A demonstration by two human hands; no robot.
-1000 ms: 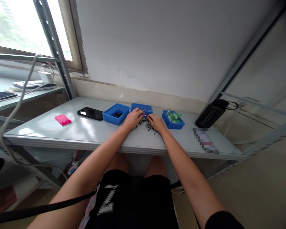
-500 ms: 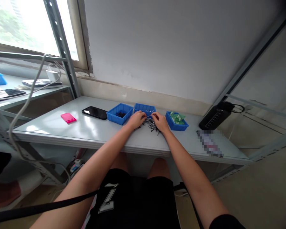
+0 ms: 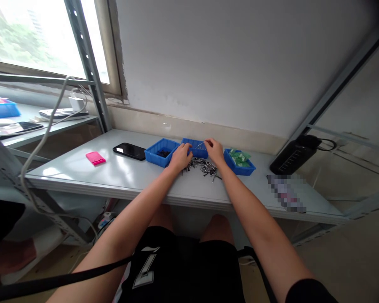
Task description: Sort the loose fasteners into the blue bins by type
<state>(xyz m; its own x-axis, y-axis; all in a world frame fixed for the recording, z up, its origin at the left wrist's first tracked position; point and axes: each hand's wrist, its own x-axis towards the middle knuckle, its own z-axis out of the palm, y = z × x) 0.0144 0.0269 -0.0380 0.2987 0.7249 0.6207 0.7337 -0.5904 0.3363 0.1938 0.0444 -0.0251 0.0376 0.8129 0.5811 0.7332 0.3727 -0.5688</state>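
A heap of small dark and silver screws (image 3: 204, 166) lies on the grey table (image 3: 120, 174) in front of three blue bins. My left hand (image 3: 180, 156) rests on the heap's left edge, fingers curled on the screws. My right hand (image 3: 214, 150) is raised over the middle blue bin (image 3: 192, 147), thumb and fingers pinched on a thin silver screw. The left blue bin (image 3: 161, 152) holds dark parts. The right blue bin (image 3: 240, 162) holds green pieces.
A black phone (image 3: 129, 151) and a pink holder (image 3: 95, 158) lie to the left on the table. A black charger-like device (image 3: 295, 158) and a blurred card (image 3: 286, 193) are at the right. A cable (image 3: 47, 126) hangs at left before a side shelf.
My right hand lifted from the screw heap and moved back over the middle bin with a screw pinched. The view drifted, so everything sits a little further right.
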